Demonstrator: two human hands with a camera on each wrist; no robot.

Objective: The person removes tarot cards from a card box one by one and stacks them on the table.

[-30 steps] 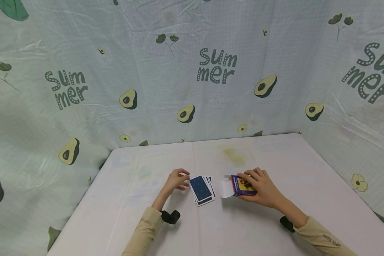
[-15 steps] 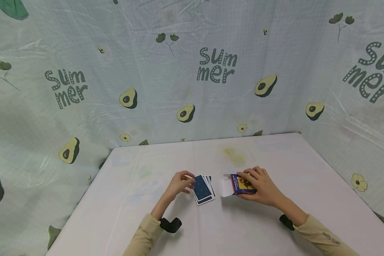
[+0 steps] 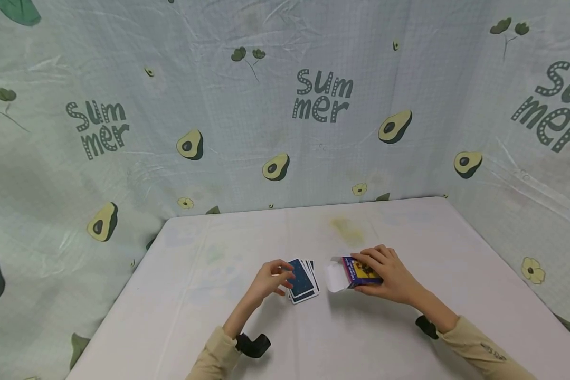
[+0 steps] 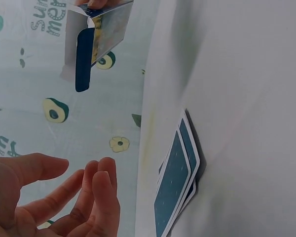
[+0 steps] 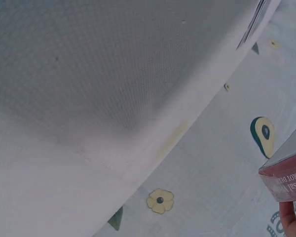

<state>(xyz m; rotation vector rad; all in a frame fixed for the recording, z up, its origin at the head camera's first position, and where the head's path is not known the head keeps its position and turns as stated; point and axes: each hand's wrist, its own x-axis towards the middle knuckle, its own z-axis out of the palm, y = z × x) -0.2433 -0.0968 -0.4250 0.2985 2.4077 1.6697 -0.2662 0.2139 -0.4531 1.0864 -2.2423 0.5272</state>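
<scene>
A small pile of blue-backed tarot cards [image 3: 304,289] lies slightly fanned on the table, face down. My left hand [image 3: 268,279] hovers at the pile's left side, its fingers loosely bent with nothing between them; in the left wrist view its fingertips [image 4: 104,182] are apart from the cards [image 4: 173,180]. To the right, my right hand [image 3: 393,277] grips a purple and yellow tarot card box [image 3: 358,268] between thumb and fingers. The box's white end flap [image 3: 336,277] stands open toward the cards. In the right wrist view only a reddish end of the box [image 5: 286,175] shows.
The white-covered table [image 3: 237,237] carries a yellowish stain near its back. A hanging sheet [image 3: 247,116] printed with avocados and lettering encloses the back and sides. A black wrist camera [image 3: 253,345] sits on the left forearm, another [image 3: 426,327] on the right.
My left hand has moved right and now overlaps the left edge of the card pile in the head view. The right hand still holds the box in nearly the same place.
</scene>
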